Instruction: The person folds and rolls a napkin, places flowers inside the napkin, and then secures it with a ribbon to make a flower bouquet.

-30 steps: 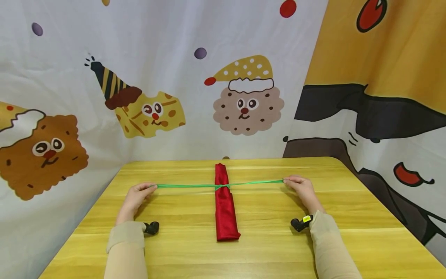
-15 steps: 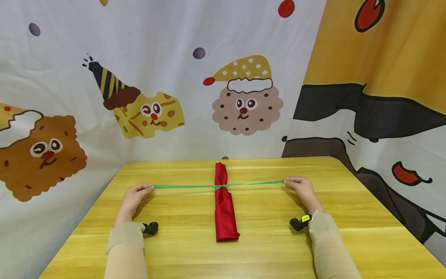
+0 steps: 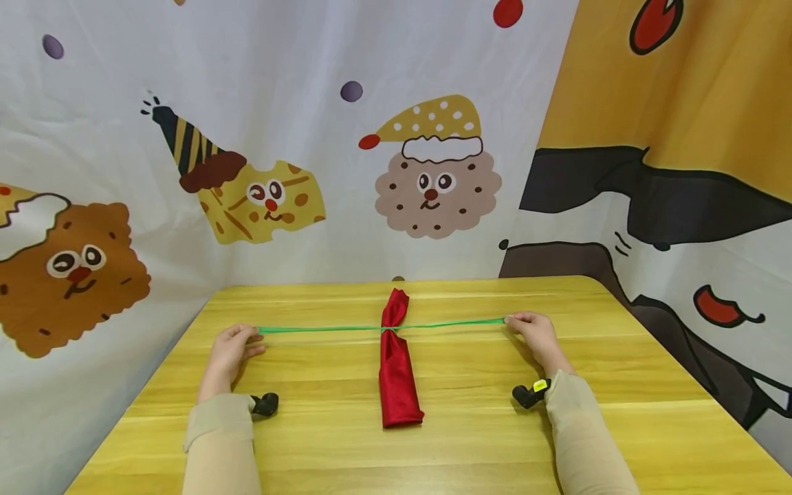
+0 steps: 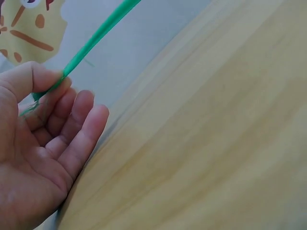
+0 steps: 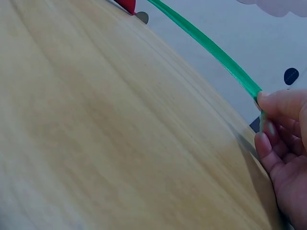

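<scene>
A long folded red cloth [image 3: 399,385] lies lengthwise on the middle of the table. Around its upper part runs a green ribbon [image 3: 322,328], crossed at the front and cinching the cloth into a narrow waist. My left hand [image 3: 229,352] pinches the ribbon's left end between thumb and index finger; in the left wrist view the other fingers [image 4: 91,127] are loosely bent. At the right, my right hand [image 3: 537,337] pinches the opposite end, with the ribbon [image 5: 211,45] stretched nearly straight between both hands.
The wooden table [image 3: 470,447] has a rounded far corner on the right. Behind it hangs a printed curtain [image 3: 346,254] with cartoon food figures. Black wrist cameras [image 3: 266,404] sit at both cuffs.
My left hand has moved left, pulling the ribbon tighter. The cloth's waist has narrowed and its top end has tilted to the right. My right hand has hardly moved.
</scene>
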`<move>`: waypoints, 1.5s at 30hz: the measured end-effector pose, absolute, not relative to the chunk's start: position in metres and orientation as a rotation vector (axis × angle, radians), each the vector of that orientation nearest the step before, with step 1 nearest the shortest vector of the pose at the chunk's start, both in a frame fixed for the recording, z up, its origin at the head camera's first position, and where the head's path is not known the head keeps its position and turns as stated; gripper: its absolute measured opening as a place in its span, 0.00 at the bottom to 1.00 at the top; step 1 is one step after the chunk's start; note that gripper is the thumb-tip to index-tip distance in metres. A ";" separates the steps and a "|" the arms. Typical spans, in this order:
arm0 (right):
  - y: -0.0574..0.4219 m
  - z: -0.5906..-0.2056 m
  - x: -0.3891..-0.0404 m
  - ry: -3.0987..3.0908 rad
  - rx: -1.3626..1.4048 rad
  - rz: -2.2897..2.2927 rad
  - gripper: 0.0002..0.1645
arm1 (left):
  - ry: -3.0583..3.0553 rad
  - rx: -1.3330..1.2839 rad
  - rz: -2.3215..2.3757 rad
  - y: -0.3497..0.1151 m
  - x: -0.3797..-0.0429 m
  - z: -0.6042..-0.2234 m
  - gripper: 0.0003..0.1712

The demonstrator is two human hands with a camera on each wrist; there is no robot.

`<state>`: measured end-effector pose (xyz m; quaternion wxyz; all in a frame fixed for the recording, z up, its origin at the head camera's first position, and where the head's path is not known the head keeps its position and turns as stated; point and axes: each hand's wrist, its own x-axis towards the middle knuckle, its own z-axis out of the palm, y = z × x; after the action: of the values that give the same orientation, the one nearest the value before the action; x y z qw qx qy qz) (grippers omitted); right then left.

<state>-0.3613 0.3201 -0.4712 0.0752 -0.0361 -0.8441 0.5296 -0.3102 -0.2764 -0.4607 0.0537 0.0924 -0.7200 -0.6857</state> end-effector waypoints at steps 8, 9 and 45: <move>0.314 -0.470 -0.364 -2.544 -0.142 1.571 0.22 | -2.093 0.368 -2.105 -0.277 -0.311 -0.457 0.11; 0.314 -0.470 -0.364 -2.544 -0.137 1.571 0.22 | -2.086 0.377 -2.097 -0.277 -0.312 -0.457 0.11; 0.317 -0.470 -0.359 -2.584 -0.050 1.547 0.24 | -2.238 0.356 -2.113 -0.276 -0.314 -0.460 0.19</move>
<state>-0.3589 0.3169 -0.4702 0.0648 -0.0166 -0.8561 0.5125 -0.3139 -0.2759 -0.4601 0.0216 0.1149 -0.7221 -0.6819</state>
